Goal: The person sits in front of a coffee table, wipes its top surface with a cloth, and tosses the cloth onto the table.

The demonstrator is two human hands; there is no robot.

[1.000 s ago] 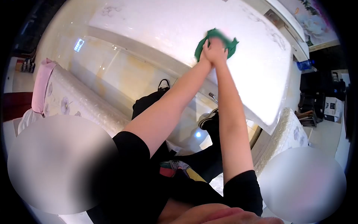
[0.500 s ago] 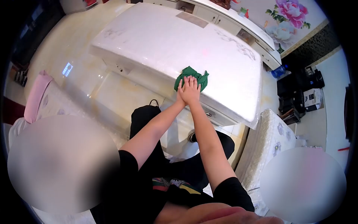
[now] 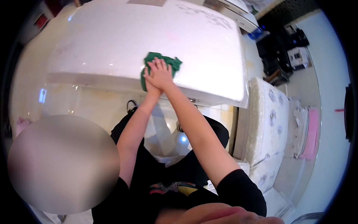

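A crumpled green cloth (image 3: 174, 64) lies at the near edge of a white table (image 3: 209, 56), whose top has a glossy clear cover. My right hand (image 3: 162, 75) rests on top of my left, its fingers stretched out and slightly spread. Below it, my left hand (image 3: 150, 88) presses on the cloth. Part of the left hand is covered by the right, though it appears to lie flat. Both arms reach forward, with the hands crossed one over the other. Part of the cloth droops at the table's front edge.
Right of the table stands a quilted, flower-patterned seat (image 3: 266, 115) with plastic over it. Behind it are black items and a white box (image 3: 298, 58), near a blue bottle (image 3: 256, 33). A white drawer cabinet (image 3: 238, 18) is at the back. My knees are under the front edge.
The view has turned and come closer to the table. My stacked hands and the cloth now appear further left in view, still together on the tabletop.
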